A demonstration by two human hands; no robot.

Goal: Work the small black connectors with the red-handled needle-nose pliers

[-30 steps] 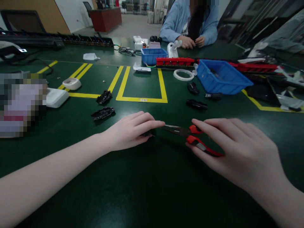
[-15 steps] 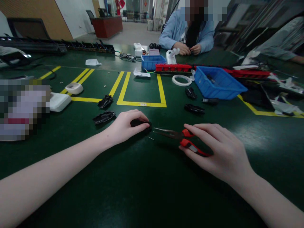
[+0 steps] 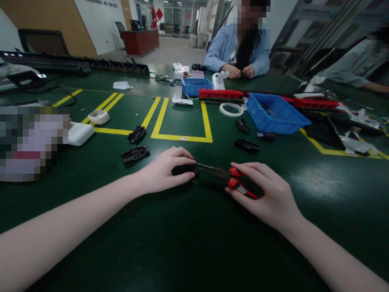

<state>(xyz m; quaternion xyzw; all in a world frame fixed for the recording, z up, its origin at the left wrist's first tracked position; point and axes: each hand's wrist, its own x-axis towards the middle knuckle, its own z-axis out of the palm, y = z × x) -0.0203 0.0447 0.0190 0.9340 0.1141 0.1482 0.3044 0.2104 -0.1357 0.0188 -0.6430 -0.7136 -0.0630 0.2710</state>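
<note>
1. The left hand [image 3: 165, 173] lies low on the table [image 3: 182, 243], its fingers curled closed over a small black part [image 3: 183, 169], pinning it flat so it cannot slide.
2. The right hand [image 3: 263, 194] is wrapped closed around the red handles of the pliers [image 3: 226, 175]. The thin metal nose points left and meets the black part at its right end, which suggests the part is held steady for the tool to work on.
3. The black part sits just in front of the yellow-taped rectangle [image 3: 182, 121], between the two hands.
4. Two more black parts [image 3: 135, 153] lie left of the rectangle, near the left hand; others [image 3: 246, 144] lie right of it.
5. A blue bin [image 3: 275, 115] stands right of the rectangle, a white tape ring [image 3: 231, 109] just beside it, and a smaller blue bin [image 3: 196, 86] beyond the rectangle.
6. White housings [image 3: 79, 133] rest to the rectangle's left.
7. The table is dark green with yellow lines. Across it sits a person in a light blue jacket [image 3: 231, 46], hands together; the room behind is an open workshop.
</note>
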